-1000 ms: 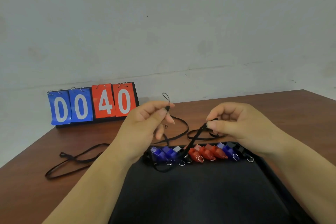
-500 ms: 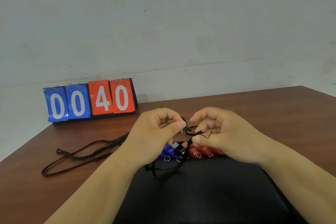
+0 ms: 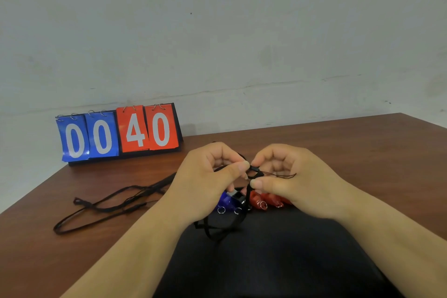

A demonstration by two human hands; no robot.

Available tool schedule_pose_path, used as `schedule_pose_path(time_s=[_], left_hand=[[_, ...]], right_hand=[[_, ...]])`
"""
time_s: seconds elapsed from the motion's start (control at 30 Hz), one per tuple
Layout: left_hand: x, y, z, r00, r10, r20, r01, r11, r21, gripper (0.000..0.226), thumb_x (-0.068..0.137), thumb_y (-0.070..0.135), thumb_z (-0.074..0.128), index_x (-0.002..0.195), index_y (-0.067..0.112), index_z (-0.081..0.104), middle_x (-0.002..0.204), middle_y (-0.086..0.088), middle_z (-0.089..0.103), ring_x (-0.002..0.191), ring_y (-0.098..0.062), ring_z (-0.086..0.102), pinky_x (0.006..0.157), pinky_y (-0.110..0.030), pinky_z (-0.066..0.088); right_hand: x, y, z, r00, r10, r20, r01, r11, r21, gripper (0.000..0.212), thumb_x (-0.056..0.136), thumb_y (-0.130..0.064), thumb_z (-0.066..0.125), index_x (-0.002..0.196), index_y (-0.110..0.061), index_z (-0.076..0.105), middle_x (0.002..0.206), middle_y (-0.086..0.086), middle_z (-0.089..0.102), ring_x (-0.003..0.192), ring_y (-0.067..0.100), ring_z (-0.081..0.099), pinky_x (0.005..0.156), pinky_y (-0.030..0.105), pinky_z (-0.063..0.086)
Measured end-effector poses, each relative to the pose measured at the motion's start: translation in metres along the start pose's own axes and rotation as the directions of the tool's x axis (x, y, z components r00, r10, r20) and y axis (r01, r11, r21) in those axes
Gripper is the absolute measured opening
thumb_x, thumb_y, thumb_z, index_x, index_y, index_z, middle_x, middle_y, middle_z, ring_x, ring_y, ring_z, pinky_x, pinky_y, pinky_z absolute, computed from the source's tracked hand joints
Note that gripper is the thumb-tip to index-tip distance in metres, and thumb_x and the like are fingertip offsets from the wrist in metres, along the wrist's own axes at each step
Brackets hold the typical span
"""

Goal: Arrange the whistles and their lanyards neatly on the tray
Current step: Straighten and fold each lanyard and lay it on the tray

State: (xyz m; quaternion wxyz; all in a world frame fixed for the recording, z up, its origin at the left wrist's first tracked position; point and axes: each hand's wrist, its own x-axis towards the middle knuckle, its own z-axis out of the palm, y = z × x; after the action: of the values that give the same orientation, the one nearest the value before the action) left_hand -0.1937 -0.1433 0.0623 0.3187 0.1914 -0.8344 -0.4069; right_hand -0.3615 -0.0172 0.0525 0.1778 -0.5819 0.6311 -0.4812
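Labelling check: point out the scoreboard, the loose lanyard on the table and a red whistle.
scoreboard (image 3: 135, 130): head view, red 4 card.
loose lanyard (image 3: 78, 201): head view, bunched left end.
red whistle (image 3: 255, 197): head view, body above ring.

My left grip (image 3: 205, 181) and right grip (image 3: 297, 176) are bare hands. Their thumbnails (image 3: 243, 166) are short, rounded and plain, and faint creases cross the knuckles. The left forearm (image 3: 135, 249) and right forearm (image 3: 399, 237) are bare skin, smooth and slender, all the way to the edge of my view.
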Motion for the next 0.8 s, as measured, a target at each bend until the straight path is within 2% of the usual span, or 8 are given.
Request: schedule_pose_path(time_s=[0.2,0.33,0.53,0.73,0.8], left_hand=[[0.000,0.000,0.002,1.000,-0.007,0.011,0.007,1.000,0.002,0.004,0.094,0.019,0.071,0.091,0.021,0.074,0.077,0.007,0.075,0.057,-0.001,0.063,0.066,-0.017,0.056],[-0.001,0.000,0.003,1.000,-0.019,0.025,0.019,1.000,-0.018,0.006,0.094,0.016,0.071,0.090,0.019,0.075,0.075,0.007,0.075,0.059,0.001,0.066,0.064,-0.016,0.054],[0.000,-0.002,0.002,1.000,-0.029,0.012,0.029,0.999,-0.030,0.008,0.095,0.018,0.069,0.094,0.022,0.076,0.078,0.004,0.076,0.059,-0.006,0.064,0.064,-0.018,0.054],[0.002,-0.004,-0.007,0.996,-0.086,-0.033,0.083,0.993,-0.082,0.011,0.094,0.016,0.071,0.100,0.025,0.074,0.078,0.001,0.076,0.065,-0.009,0.068,0.066,-0.019,0.056],[0.004,-0.005,-0.012,0.992,-0.093,-0.083,0.089,0.995,-0.055,0.012,0.094,0.019,0.072,0.100,0.029,0.074,0.080,0.004,0.078,0.075,-0.005,0.073,0.074,-0.019,0.056]], right_hand=[[0.000,0.000,0.001,1.000,-0.015,-0.012,0.015,0.999,0.029,0.021,0.085,-0.015,0.080,0.100,-0.025,0.069,0.087,-0.004,0.078,0.081,0.014,0.075,0.086,0.037,0.058],[0.001,0.001,0.001,0.999,-0.027,-0.029,0.027,1.000,0.016,0.018,0.085,-0.015,0.081,0.097,-0.024,0.070,0.086,-0.006,0.078,0.081,0.011,0.074,0.082,0.030,0.058],[0.000,0.000,-0.003,0.999,-0.030,-0.039,0.030,0.999,0.014,0.012,0.086,-0.015,0.080,0.092,-0.021,0.072,0.083,-0.001,0.077,0.076,0.014,0.073,0.073,0.025,0.058],[0.006,0.005,-0.018,0.989,0.073,-0.129,-0.054,0.988,0.144,0.008,0.085,-0.008,0.078,0.088,-0.010,0.071,0.076,0.002,0.075,0.068,0.010,0.072,0.061,0.016,0.054],[0.009,0.011,-0.026,0.980,0.097,-0.175,-0.070,0.986,0.152,0.008,0.085,-0.010,0.078,0.088,-0.009,0.071,0.076,0.005,0.075,0.067,0.014,0.070,0.063,0.021,0.058]])
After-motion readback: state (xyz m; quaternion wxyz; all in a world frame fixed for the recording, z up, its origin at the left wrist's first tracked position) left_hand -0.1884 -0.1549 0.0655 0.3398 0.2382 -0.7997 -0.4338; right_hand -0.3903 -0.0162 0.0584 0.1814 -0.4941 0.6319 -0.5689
